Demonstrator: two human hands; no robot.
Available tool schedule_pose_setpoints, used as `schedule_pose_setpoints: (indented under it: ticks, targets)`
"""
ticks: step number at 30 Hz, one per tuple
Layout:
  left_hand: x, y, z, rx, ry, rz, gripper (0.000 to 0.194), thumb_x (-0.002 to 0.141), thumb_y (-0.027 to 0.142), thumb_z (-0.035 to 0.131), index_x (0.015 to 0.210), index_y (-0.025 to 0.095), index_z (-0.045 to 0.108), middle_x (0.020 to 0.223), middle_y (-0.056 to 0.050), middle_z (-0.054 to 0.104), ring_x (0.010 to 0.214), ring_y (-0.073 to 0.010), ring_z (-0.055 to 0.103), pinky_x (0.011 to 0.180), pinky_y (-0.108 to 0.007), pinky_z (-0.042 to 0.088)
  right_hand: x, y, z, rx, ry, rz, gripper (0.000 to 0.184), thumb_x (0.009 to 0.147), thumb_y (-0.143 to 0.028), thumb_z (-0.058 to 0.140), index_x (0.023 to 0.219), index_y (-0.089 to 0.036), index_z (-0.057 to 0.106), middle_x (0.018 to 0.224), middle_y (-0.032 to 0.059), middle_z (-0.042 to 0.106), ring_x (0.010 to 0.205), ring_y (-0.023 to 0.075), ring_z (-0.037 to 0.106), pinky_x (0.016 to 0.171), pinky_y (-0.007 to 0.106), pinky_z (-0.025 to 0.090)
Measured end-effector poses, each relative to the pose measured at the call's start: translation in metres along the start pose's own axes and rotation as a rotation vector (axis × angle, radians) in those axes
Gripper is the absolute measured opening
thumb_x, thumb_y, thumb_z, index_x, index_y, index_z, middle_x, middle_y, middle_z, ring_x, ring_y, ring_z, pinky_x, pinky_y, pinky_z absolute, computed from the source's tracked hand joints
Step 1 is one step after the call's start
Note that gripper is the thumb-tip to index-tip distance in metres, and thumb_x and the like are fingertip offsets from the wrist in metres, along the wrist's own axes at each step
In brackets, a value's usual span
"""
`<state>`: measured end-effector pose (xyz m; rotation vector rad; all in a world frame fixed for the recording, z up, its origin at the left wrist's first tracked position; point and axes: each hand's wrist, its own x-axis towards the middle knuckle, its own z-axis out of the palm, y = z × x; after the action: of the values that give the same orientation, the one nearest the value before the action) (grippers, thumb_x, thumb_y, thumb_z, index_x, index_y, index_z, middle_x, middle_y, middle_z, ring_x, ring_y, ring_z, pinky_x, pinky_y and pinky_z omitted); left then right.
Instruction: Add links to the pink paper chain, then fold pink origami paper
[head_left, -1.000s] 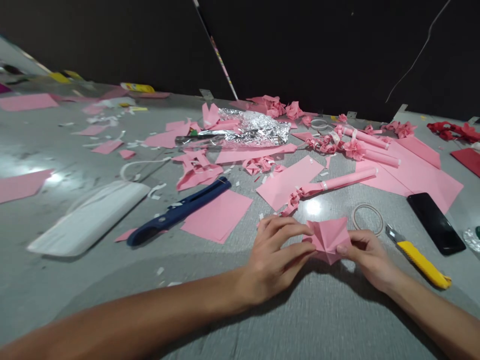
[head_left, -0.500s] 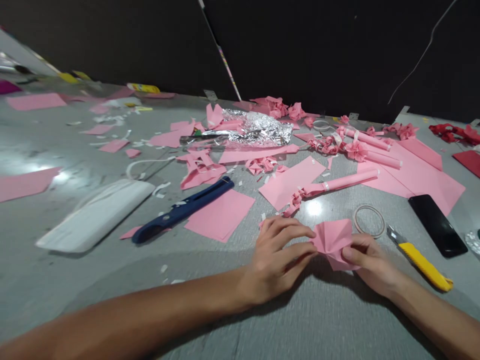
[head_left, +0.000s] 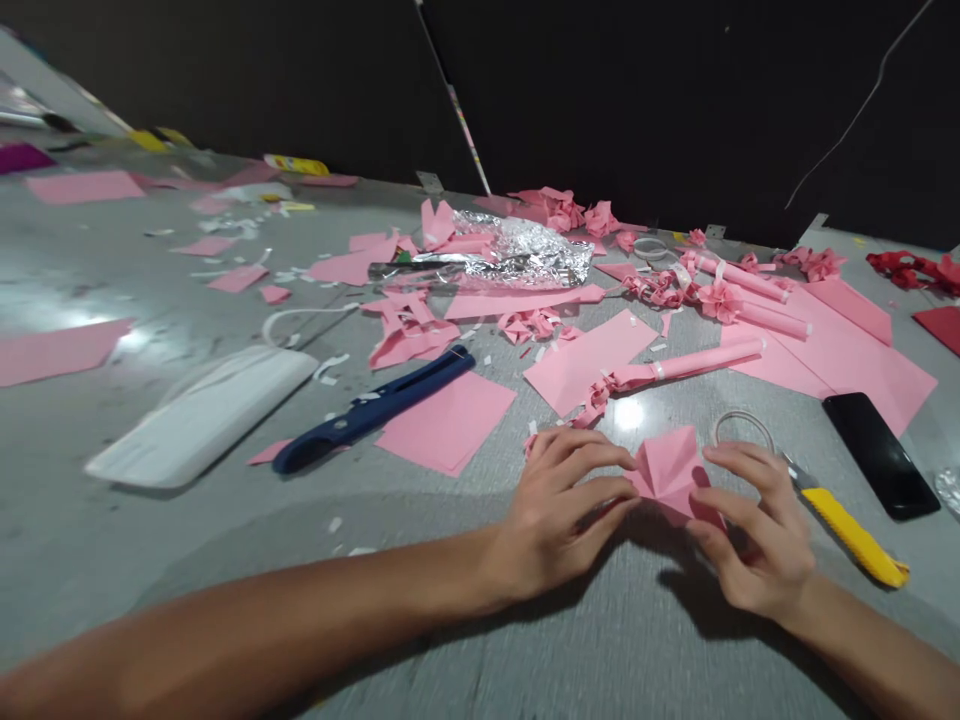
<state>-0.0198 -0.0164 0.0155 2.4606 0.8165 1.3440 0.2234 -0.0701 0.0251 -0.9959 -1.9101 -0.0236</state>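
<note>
A small creased square of pink paper point(head_left: 670, 470) is raised a little off the grey surface between both hands. My left hand point(head_left: 566, 500) pinches its left corner between thumb and fingertips. At its right edge, my right hand point(head_left: 765, 530) has the thumb and middle finger on the paper, while the index finger is lifted apart. Folds fan out from a point near the left fingertips. Just behind lies a rolled pink paper tube point(head_left: 697, 362) with a frilled end. A roll of tape point(head_left: 742, 425) sits partly behind my right fingers, and a yellow box cutter point(head_left: 855, 535) lies to the right.
Left of my hands lie navy scissors point(head_left: 360, 415), flat pink sheets point(head_left: 450, 425) and a white glue gun-like object point(head_left: 202, 420) with a cord. A black phone point(head_left: 879, 455) rests at right. Crumpled foil point(head_left: 525, 245) and pink paper scraps spread before a black panel point(head_left: 637, 100).
My right hand has loosened its pinch, its fingers spreading and shifting slightly right. The paper has tilted a little. My left hand keeps its hold, and the whole view has shifted slightly.
</note>
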Motion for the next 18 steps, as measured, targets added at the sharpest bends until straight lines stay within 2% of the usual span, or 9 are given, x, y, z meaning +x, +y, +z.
schedule_pose_setpoints:
  ticks: [2,5,8,10,13,15,18]
  targets:
    - [0.000,0.000,0.000,-0.004,0.002,-0.001,0.009,0.096,0.016,0.072,0.096,0.025,0.072,0.103,-0.002,0.080,0.100,-0.0222,0.067,0.093,-0.041,0.049,0.000,0.000,0.000,0.007,0.001,0.015,0.035,0.089,-0.009,0.068,0.118,-0.027,0.073,0.124,0.0107,0.072,0.113,0.0340,0.067,0.093,0.054,0.057]
    - [0.001,0.000,-0.001,-0.003,-0.008,-0.013,0.009,0.097,0.017,0.071,0.096,0.025,0.073,0.101,-0.002,0.080,0.099,-0.0219,0.068,0.094,-0.041,0.049,-0.001,0.006,0.003,0.015,0.083,0.131,0.040,0.092,-0.003,0.061,0.122,-0.028,0.072,0.123,0.0105,0.072,0.110,0.0316,0.069,0.091,0.054,0.056]
    - [0.001,-0.001,0.000,-0.017,-0.003,-0.022,0.009,0.097,0.017,0.071,0.094,0.025,0.073,0.101,-0.002,0.081,0.099,-0.0220,0.068,0.094,-0.041,0.050,0.000,0.014,0.005,0.024,0.110,0.265,0.030,0.094,-0.004,0.064,0.110,-0.027,0.074,0.123,0.0111,0.072,0.110,0.0305,0.068,0.093,0.054,0.055]
    - [0.002,-0.001,0.000,-0.032,-0.001,-0.033,0.009,0.097,0.017,0.072,0.094,0.025,0.073,0.101,-0.002,0.081,0.099,-0.0221,0.068,0.095,-0.041,0.050,0.000,0.016,0.006,0.033,0.056,0.247,0.025,0.093,-0.005,0.068,0.104,-0.026,0.075,0.128,0.0123,0.071,0.113,0.0315,0.067,0.095,0.054,0.054]
    - [0.002,-0.002,0.000,-0.051,-0.028,-0.054,0.010,0.098,0.017,0.070,0.093,0.024,0.074,0.101,-0.003,0.081,0.099,-0.0220,0.069,0.095,-0.041,0.050,-0.001,0.014,0.002,0.090,-0.033,0.108,0.028,0.095,-0.006,0.061,0.107,-0.025,0.076,0.142,0.0139,0.066,0.122,0.0338,0.065,0.099,0.057,0.052]
    - [0.003,-0.002,0.001,-0.056,-0.049,-0.062,0.011,0.099,0.017,0.069,0.092,0.023,0.074,0.101,-0.003,0.081,0.099,-0.0221,0.069,0.095,-0.041,0.050,-0.002,0.012,-0.001,0.169,-0.095,0.098,0.031,0.102,-0.012,0.051,0.112,-0.026,0.077,0.148,0.0134,0.064,0.125,0.0343,0.065,0.102,0.059,0.050]
    - [0.002,-0.001,0.002,-0.046,-0.047,-0.055,0.010,0.100,0.018,0.068,0.093,0.023,0.074,0.099,-0.003,0.081,0.099,-0.0222,0.069,0.094,-0.041,0.049,-0.004,0.010,-0.004,0.277,-0.143,0.193,0.042,0.112,-0.037,0.037,0.121,-0.029,0.078,0.153,0.0123,0.062,0.130,0.0366,0.063,0.108,0.064,0.046]
